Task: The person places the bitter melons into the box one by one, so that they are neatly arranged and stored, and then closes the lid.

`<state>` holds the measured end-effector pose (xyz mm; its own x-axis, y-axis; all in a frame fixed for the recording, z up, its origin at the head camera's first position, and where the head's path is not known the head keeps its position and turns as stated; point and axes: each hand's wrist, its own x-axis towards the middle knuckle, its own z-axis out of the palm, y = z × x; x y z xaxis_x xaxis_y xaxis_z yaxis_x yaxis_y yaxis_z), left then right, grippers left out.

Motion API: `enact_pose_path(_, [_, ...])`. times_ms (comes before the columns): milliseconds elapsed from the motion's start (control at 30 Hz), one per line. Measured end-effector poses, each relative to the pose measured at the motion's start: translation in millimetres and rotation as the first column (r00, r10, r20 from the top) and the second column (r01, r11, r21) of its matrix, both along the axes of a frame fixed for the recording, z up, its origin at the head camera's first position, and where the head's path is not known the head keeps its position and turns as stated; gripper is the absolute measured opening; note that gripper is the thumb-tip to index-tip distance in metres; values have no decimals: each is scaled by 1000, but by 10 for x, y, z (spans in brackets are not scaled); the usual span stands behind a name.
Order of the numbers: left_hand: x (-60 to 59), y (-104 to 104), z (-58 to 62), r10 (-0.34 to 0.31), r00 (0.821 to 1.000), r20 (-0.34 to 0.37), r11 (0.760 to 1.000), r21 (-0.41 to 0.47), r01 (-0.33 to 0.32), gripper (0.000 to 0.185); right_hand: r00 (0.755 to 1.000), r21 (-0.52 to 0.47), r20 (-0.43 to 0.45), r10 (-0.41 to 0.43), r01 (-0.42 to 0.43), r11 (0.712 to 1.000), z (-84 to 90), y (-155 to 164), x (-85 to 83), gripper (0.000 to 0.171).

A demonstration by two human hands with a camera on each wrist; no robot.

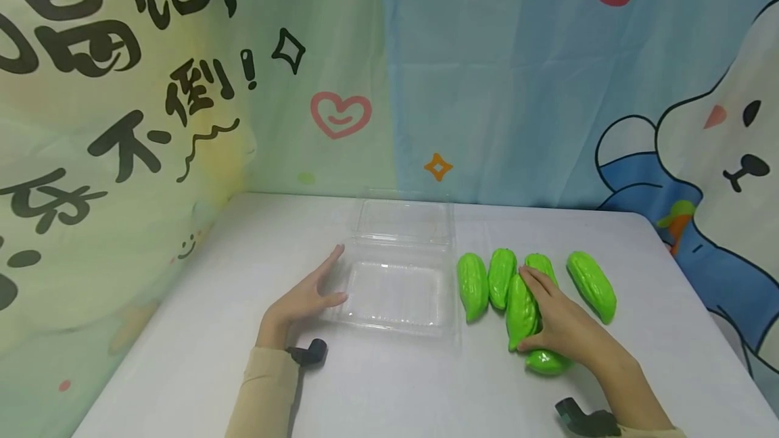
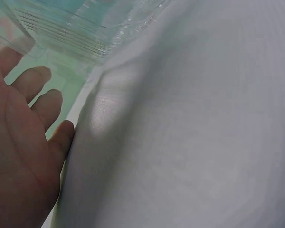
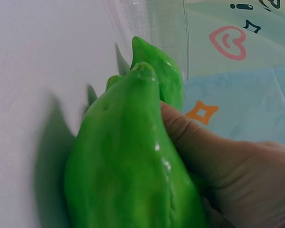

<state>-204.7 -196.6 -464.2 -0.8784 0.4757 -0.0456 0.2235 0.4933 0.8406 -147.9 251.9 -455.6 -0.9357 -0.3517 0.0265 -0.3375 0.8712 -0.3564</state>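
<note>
Several glossy green bitter melons lie right of a clear plastic clamshell box [image 1: 395, 293], whose lid [image 1: 404, 222] is folded back behind it. My right hand [image 1: 562, 323] grips one bitter melon [image 1: 520, 313] lengthwise, thumb at its near end and fingers at its far end. Another bitter melon [image 1: 548, 362] lies under the hand, mostly hidden, and fills the foreground of the right wrist view. A further bitter melon [image 1: 540, 263] shows behind the fingers. At the box's left side my left hand [image 1: 307, 299] stands with fingers extended; the box edge overlaps its fingertips in the left wrist view.
Two more bitter melons, one [image 1: 473, 286] beside the box and one [image 1: 502, 278] next to it, stand between box and right hand. A separate bitter melon [image 1: 592, 286] lies farther right. A printed curtain [image 1: 487, 86] hangs behind the white table [image 1: 201, 357].
</note>
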Motion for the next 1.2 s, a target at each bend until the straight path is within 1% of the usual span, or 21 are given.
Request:
enact_pose_path(100, [17, -1, 22, 1, 1000, -4, 1000, -1, -1, 89, 1000, 16, 1, -6, 6, 1000, -4, 0, -14, 127])
enact_pose_path(333, [16, -8, 15, 0, 1000, -9, 1000, -7, 0, 86, 1000, 51, 5, -18, 18, 999, -10, 4, -18, 112])
enact_pose_path(567, [11, -17, 26, -14, 1000, -13, 1000, -3, 14, 86, 1000, 50, -8, -24, 25, 998, -7, 0, -27, 116])
enact_pose_path(900, [-1, -24, 11, -19, 1000, -14, 1000, 0, 19, 86, 1000, 48, -17, -21, 21, 999, 33, -27, -26, 102])
enact_pose_path(1200, [7, -26, 28, -16, 1000, -10, 1000, -1, 16, 86, 999, 48, -40, -27, 29, 998, 50, -17, -9, 99])
